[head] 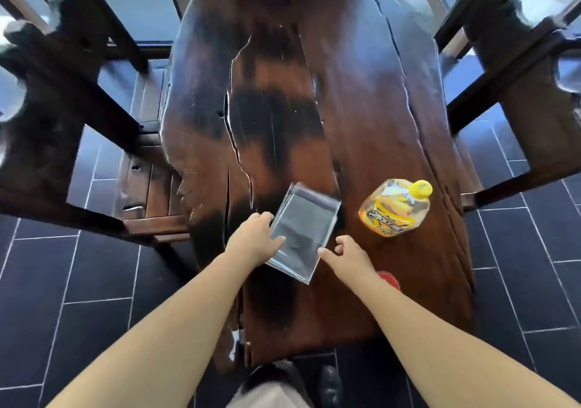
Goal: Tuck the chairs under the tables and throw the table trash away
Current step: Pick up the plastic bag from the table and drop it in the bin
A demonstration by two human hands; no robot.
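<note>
A stack of clear plastic sleeves [303,228] lies on the long dark wooden table [361,109]. My left hand [256,237] grips the stack's left edge, fingers curled over it and thumb on top. My right hand [347,255] hovers at the stack's lower right corner, thumb touching the edge, fingers loosely curled and holding nothing. A crushed yellow plastic bottle [393,209] with a yellow cap lies on its side to the right of the stack. A dark wooden chair [63,118] stands at the table's left, another chair [522,93] at its right.
A small red round thing [390,278] lies on the table, partly hidden by my right forearm. The floor [94,282] is dark tile with pale grout. My shoe [330,382] shows at the table's near end. Windows line the far side.
</note>
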